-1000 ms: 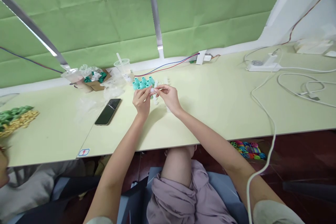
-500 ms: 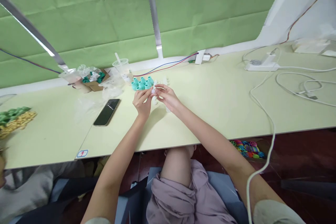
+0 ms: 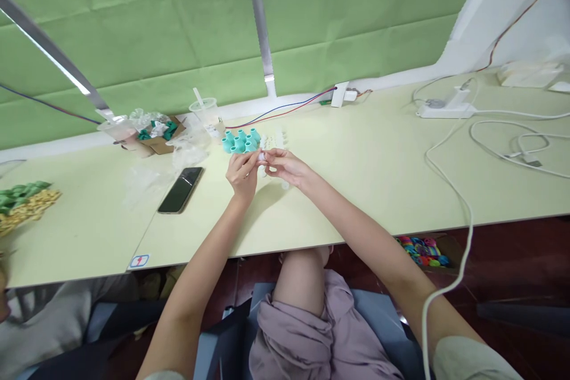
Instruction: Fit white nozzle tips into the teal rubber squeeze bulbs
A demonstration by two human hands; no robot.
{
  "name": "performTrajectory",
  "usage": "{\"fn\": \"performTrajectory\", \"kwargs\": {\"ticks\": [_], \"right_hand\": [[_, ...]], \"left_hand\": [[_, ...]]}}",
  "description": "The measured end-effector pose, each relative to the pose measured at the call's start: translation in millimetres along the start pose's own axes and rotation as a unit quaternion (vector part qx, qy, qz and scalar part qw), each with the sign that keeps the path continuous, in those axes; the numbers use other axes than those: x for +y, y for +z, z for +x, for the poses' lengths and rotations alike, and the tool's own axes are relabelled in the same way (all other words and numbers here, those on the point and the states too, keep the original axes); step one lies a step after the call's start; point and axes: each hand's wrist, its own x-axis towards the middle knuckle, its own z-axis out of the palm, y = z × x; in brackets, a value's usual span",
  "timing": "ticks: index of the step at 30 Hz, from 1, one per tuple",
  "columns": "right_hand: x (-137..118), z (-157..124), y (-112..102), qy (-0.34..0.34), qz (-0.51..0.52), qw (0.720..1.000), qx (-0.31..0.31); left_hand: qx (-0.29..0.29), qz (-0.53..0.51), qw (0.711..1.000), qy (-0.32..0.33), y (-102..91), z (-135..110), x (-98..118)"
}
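Observation:
My left hand and my right hand meet over the pale table, fingertips pinched together on a small white piece. Just behind them stands a cluster of teal plastic pieces. Several small white pieces lie beside the teal ones and under my hands. What the pinched piece is exactly is too small to make out.
A black phone lies left of my hands. A clear cup with a straw, a cardboard box of bits and plastic bags sit behind. White cables and a power strip lie right. Another person's sleeve shows lower left.
My hands stayed together on the small white piece, shifting only slightly; the view drifted a little.

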Motion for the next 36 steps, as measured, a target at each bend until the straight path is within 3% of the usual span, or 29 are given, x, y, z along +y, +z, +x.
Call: {"fn": "performTrajectory", "kwargs": {"ticks": [7,13,21,28,31,36], "right_hand": [[-0.6,-2.5,0.0,-0.011,-0.002,1.0,-0.004],[2.1,-1.9,0.9,-0.036,-0.02,0.999,0.004],[2.6,0.2,5.0,-0.073,-0.013,0.997,-0.001],[-1.1,1.9,-4.9,-0.003,-0.11,0.99,-0.083],[-3.7,2.6,-8.0,-0.022,-0.1,0.993,-0.064],[-11.2,-1.1,-9.4,-0.02,-0.089,0.994,-0.06]], "left_hand": [[-0.012,-0.003,1.0,0.026,-0.1,-0.7,0.1],[-0.029,0.001,1.0,0.007,1.4,-2.1,-1.8],[-0.01,-0.018,0.996,-0.084,5.3,1.5,1.6],[-0.011,-0.029,0.994,-0.102,3.0,2.2,12.0],[-0.031,0.006,0.995,-0.093,2.4,4.1,15.0],[-0.016,0.048,0.996,-0.074,2.7,2.4,15.0]]}}
